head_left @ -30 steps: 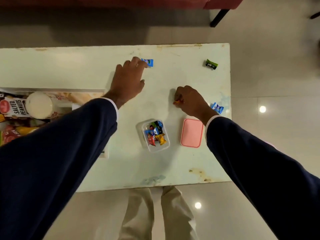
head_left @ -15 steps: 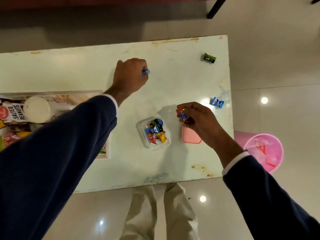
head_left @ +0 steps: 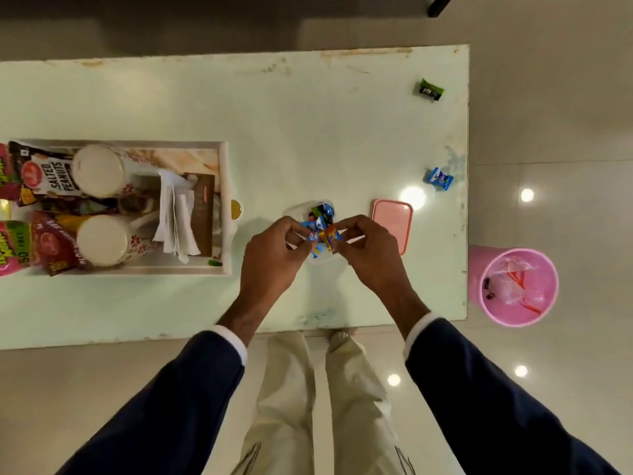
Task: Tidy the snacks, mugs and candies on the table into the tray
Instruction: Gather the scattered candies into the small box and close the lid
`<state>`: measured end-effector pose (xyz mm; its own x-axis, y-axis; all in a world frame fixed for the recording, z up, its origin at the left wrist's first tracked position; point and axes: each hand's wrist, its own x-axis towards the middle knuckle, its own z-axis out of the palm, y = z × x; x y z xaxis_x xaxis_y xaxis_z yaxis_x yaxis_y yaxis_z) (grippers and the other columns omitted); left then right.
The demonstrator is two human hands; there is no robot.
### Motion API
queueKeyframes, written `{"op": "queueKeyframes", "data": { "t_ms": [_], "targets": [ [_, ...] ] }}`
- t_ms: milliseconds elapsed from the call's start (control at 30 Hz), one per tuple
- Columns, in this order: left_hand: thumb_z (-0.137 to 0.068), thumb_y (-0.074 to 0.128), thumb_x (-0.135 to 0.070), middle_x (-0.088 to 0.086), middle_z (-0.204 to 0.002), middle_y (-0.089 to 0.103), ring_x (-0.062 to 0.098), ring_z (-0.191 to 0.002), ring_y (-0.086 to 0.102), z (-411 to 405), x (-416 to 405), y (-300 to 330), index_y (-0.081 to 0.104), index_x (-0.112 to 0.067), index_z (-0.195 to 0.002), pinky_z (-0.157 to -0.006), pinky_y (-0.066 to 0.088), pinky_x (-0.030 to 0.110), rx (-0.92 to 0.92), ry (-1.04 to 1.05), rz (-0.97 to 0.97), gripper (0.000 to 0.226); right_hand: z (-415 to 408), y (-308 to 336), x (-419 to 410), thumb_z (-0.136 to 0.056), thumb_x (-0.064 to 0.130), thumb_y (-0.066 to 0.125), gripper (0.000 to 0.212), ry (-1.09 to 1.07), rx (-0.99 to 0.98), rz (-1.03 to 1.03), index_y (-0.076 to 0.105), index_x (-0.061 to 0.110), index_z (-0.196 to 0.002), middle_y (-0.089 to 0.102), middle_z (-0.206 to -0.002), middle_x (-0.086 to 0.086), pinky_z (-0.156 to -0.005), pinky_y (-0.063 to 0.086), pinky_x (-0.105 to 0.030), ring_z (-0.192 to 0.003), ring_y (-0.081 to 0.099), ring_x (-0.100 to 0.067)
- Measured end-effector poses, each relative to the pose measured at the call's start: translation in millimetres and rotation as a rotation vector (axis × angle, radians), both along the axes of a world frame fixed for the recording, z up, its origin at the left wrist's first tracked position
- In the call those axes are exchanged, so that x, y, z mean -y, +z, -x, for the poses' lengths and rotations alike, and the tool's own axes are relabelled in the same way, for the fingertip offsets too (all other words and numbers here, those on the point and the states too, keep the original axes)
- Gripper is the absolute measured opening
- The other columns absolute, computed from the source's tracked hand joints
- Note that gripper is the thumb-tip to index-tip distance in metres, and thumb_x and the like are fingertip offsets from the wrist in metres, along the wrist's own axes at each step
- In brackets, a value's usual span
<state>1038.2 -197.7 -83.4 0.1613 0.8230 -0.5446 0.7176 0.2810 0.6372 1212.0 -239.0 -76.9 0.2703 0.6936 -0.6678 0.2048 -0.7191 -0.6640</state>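
Both hands meet over a small clear plastic box (head_left: 301, 210) holding several wrapped candies. My left hand (head_left: 274, 255) pinches a blue candy (head_left: 312, 236) above the box. Just to its right, my right hand (head_left: 368, 253) pinches an orange candy (head_left: 330, 233). A white tray (head_left: 224, 166) on the left holds two white mugs (head_left: 99, 171), snack packets such as salted peanuts (head_left: 44, 174), and paper napkins (head_left: 174, 217). Loose on the table lie a green-black candy (head_left: 431, 89) at the far right and a blue candy (head_left: 438, 178) near the right edge.
The box's pink lid (head_left: 392, 224) lies right of the box. A pink bin (head_left: 519, 286) with wrappers stands on the floor past the table's right edge. My legs are at the near table edge (head_left: 171, 337).
My left hand picked up the blue candy at the back and brought it to the box. My right hand carried the orange candy left to the box. The view shifted, showing the tray.
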Motion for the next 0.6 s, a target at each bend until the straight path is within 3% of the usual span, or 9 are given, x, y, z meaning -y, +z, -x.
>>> {"op": "queueKeyframes", "data": {
  "t_ms": [67, 233, 333, 433, 500, 600],
  "targets": [
    [-0.09, 0.074, -0.033, -0.018, -0.083, 0.067, 0.003, -0.07, 0.064, 0, -2, 2, 0.065, -0.029, -0.1, -0.073, 0.055, 0.037, -0.046, -0.037, -0.097, 0.014, 0, 1, 0, -0.085, 0.02, 0.078, 0.018, 0.031, 0.055, -0.041, 0.071, 0.022, -0.101, 0.071, -0.088, 0.006, -0.052, 0.048, -0.021, -0.062, 0.064, -0.017],
    [-0.098, 0.062, -0.024, -0.01, -0.097, 0.064, 0.006, -0.077, 0.061, 2, -19, 6, 0.068, -0.021, -0.102, -0.072, 0.052, 0.032, -0.013, -0.061, -0.214, 0.007, -36, 0, 6, -0.089, 0.02, 0.07, 0.007, 0.008, 0.217, -0.093, 0.069, 0.025, -0.093, 0.067, -0.085, 0.011, -0.069, 0.052, -0.029, -0.07, 0.062, -0.01],
    [-0.099, 0.059, -0.021, -0.006, -0.094, 0.069, 0.012, -0.084, 0.063, -8, -27, 6, 0.068, -0.02, -0.097, -0.075, 0.053, 0.037, 0.018, -0.105, -0.178, 0.009, -83, -18, 12, -0.085, 0.012, 0.067, 0.018, 0.04, 0.448, -0.154, 0.067, 0.024, -0.1, 0.064, -0.105, 0.003, -0.081, 0.054, -0.037, -0.092, 0.064, -0.02],
    [-0.098, 0.059, -0.019, -0.013, -0.084, 0.066, 0.006, -0.074, 0.062, -31, -35, 10, 0.068, -0.02, -0.095, -0.069, 0.048, 0.027, 0.027, -0.173, -0.162, 0.01, -133, -42, 6, -0.081, 0.01, 0.07, 0.039, 0.168, 0.728, -0.195, 0.063, 0.017, -0.118, 0.056, -0.122, -0.01, -0.094, 0.045, -0.04, -0.107, 0.054, -0.037],
    [-0.096, 0.058, -0.017, -0.016, -0.085, 0.067, -0.001, -0.072, 0.061, -51, -42, 12, 0.069, -0.023, -0.094, -0.066, 0.043, 0.019, 0.039, -0.213, -0.157, 0.013, -159, -52, -3, -0.082, 0.019, 0.073, 0.054, 0.29, 0.823, -0.188, 0.055, 0.02, -0.132, 0.051, -0.13, -0.012, -0.092, 0.045, -0.044, -0.11, 0.051, -0.039],
    [-0.095, 0.057, -0.017, -0.015, -0.094, 0.071, 0.004, -0.081, 0.065, -80, -53, 10, 0.07, -0.026, -0.095, -0.075, 0.05, 0.029, 0.065, -0.281, -0.152, 0.017, -181, -66, -15, -0.085, 0.032, 0.074, 0.063, 0.529, 0.892, -0.156, 0.047, 0.025, -0.142, 0.047, -0.136, -0.012, -0.083, 0.052, -0.048, -0.11, 0.05, -0.04]
  ]
}}
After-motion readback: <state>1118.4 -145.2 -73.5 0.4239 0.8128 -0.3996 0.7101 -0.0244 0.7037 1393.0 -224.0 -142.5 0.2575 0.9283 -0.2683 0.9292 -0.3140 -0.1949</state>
